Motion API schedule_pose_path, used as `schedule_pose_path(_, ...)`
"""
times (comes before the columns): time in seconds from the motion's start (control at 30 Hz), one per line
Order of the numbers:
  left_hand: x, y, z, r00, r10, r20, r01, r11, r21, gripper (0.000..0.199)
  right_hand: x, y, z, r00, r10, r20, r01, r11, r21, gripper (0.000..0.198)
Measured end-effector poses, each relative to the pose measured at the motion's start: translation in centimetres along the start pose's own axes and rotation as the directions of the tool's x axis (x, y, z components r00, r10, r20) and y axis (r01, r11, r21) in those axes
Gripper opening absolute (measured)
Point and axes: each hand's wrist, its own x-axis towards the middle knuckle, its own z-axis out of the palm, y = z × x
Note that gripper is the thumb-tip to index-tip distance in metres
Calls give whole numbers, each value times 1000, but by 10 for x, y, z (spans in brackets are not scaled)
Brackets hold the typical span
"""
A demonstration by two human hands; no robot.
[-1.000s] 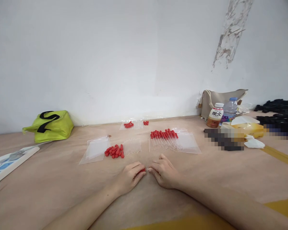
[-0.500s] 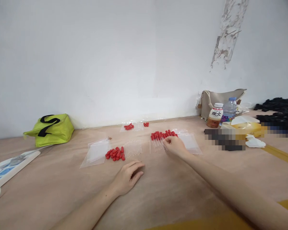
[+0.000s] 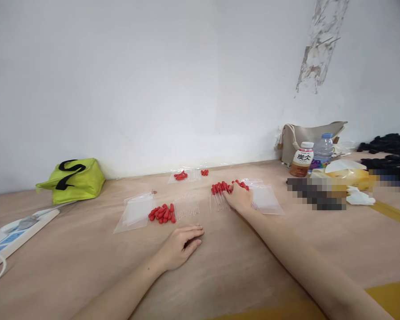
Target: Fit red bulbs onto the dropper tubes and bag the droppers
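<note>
My right hand (image 3: 239, 198) reaches over a row of droppers (image 3: 219, 190), each with a red bulb on a thin clear tube. Its fingers are bent and closed around a red bulb within the row; the fingertips are partly hidden. Palm down on the table, my left hand (image 3: 185, 243) is open, with thumb and fingers apart and nothing in them. Beyond it lie a pile of loose red bulbs (image 3: 162, 214) and a row of clear thin tubes (image 3: 186, 206). Clear plastic bags lie flat on both sides, the left bag (image 3: 135, 213) and the right bag (image 3: 266, 198).
More red bulbs (image 3: 180, 176) lie on plastic near the wall. A yellow-green bag (image 3: 78, 180) and a power strip (image 3: 20, 235) are at left. On the right are a brown drink bottle (image 3: 302, 160), a water bottle (image 3: 323, 151), a beige bag (image 3: 288, 153) and a tissue pack (image 3: 348, 175).
My right hand has shifted a little farther over the red bulbs, from their front edge onto the row. My left hand stays in place, its fingers slightly straighter. The view has turned slightly left.
</note>
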Motion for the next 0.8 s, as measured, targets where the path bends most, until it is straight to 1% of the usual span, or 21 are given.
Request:
schedule_pose_path(0.1, 1, 0, 0, 1000, -1, 0, 1, 1000, -1, 30, -7, -10, -3, 995, -103, -11, 102, 994, -46, 27)
schedule_pose_path(0.2, 1, 0, 0, 1000, 3, 2, -3, 1000, 6, 30, -17, -28, -3, 972, -220, 77, 226, 971, -77, 27)
schedule_pose_path(0.27, 1, 0, 0, 1000, 6, 3, -6, 1000, 10, 30, -22, -40, 1, 956, -259, 141, 275, 955, -113, 26)
schedule_pose_path(0.33, 1, 1, -1, 1000, 11, 3, -11, 1000, 12, 30, -23, -50, 5, 950, -252, 183, 282, 946, -161, 27)
schedule_pose_path(0.4, 1, 1, -1, 1000, 16, 4, -16, 1000, 14, 30, -20, -57, 11, 953, -223, 206, 263, 946, -190, 28)
schedule_pose_path(0.5, 1, 2, 0, 1000, 19, 5, -19, 1000, 16, 30, -15, -63, 18, 953, -193, 232, 241, 950, -200, 24)
schedule_pose_path(0.6, 1, 2, 1, 1000, 27, -16, -27, 999, 37, 29, -13, -67, 23, 949, -197, 247, 250, 945, -210, 22)
schedule_pose_path(0.63, 1, 2, 1, 999, 25, -39, -23, 998, 62, 26, -14, -69, 24, 946, -207, 251, 262, 941, -214, 21)
schedule_pose_path(0.7, 1, -1, -3, 992, 7, -129, 15, 986, 167, 19, -19, -70, 23, 937, -239, 255, 296, 930, -217, 20)
schedule_pose_path(0.73, 0, -3, -6, 982, -7, -190, 54, 968, 243, 18, -22, -70, 22, 932, -260, 253, 317, 924, -216, 20)
schedule_pose_path(0.8, -1, -11, -14, 951, -28, -307, 158, 899, 409, 17, -31, -67, 16, 922, -305, 237, 355, 911, -212, 22)
